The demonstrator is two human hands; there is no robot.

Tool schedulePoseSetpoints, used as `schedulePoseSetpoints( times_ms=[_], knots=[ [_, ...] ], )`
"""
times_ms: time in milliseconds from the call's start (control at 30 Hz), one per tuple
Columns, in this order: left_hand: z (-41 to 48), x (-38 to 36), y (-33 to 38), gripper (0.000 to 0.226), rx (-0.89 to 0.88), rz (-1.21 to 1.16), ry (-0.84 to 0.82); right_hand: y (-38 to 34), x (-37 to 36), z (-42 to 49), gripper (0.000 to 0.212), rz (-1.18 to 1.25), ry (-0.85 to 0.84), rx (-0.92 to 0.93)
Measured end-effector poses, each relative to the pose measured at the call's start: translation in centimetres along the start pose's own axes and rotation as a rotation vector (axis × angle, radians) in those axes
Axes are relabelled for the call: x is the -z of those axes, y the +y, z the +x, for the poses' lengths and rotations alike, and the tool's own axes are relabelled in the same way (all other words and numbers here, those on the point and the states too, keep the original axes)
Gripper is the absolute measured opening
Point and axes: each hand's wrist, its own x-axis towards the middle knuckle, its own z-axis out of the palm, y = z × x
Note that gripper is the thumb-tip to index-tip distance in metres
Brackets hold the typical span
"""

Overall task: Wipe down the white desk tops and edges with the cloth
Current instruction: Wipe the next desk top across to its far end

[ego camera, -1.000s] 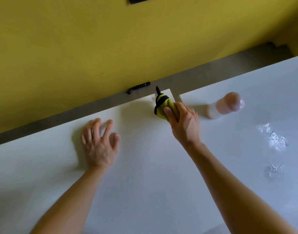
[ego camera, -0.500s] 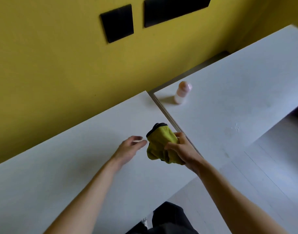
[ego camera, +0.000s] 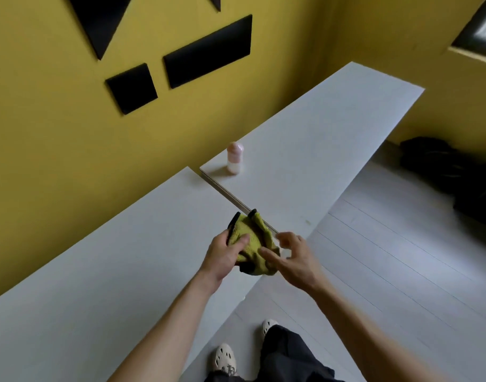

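Note:
A yellow-green cloth (ego camera: 252,244) with black trim is bunched up above the near corner of the left white desk (ego camera: 104,274), close to the narrow gap between the two desks. My left hand (ego camera: 225,257) grips the cloth's left side, thumb over the fabric. My right hand (ego camera: 294,257) is at the cloth's right side with fingers spread; its fingertips touch the fabric. The right white desk (ego camera: 305,150) stretches away to the far right along the yellow wall.
A small pink-capped bottle (ego camera: 234,158) stands on the right desk's far-left corner by the wall. Black panels (ego camera: 206,52) hang on the yellow wall. Dark bags (ego camera: 451,172) lie on the grey floor at right. My legs and white shoes (ego camera: 225,359) are below the desk edge.
I have stepped back from the wall. The cloth came from the far desk gap to the near corner, held by my right hand; now my left hand grips it too and the right fingers have spread.

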Motion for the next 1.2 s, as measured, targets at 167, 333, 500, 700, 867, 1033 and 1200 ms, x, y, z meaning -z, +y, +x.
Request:
schedulePoseSetpoints(
  times_ms=[167,333,500,700,867,1033,1200],
  knots=[
    [1.3,-3.4,1.1,0.028,-0.063,0.054,0.083,2.2,2.7,0.5,0.09,0.104,-0.082,0.037],
    [3.8,-8.8,2.2,0.052,-0.061,0.068,0.159,5.6,8.1,2.4,0.077,0.194,-0.127,0.052],
    [5.8,-15.8,3.1,0.053,-0.053,-0.033,0.132,7.9,13.9,4.8,0.053,-0.081,-0.014,0.142],
    [5.9,-18.5,4.3,0.037,0.05,0.254,-0.109,9.1,21.7,8.4,0.022,-0.058,0.01,0.296],
    [7.4,-19.3,4.6,0.074,-0.09,0.709,0.007,7.6,24.4,12.1,0.032,-0.077,0.014,0.378],
    [10.8,-21.4,7.3,0.041,-0.337,0.683,0.046,6.1,25.4,14.9,0.024,-0.183,-0.068,0.456],
    [15.1,-20.2,10.6,0.009,-0.373,0.704,0.13,3.2,28.0,17.6,0.076,-0.261,-0.128,0.479]
  ],
)
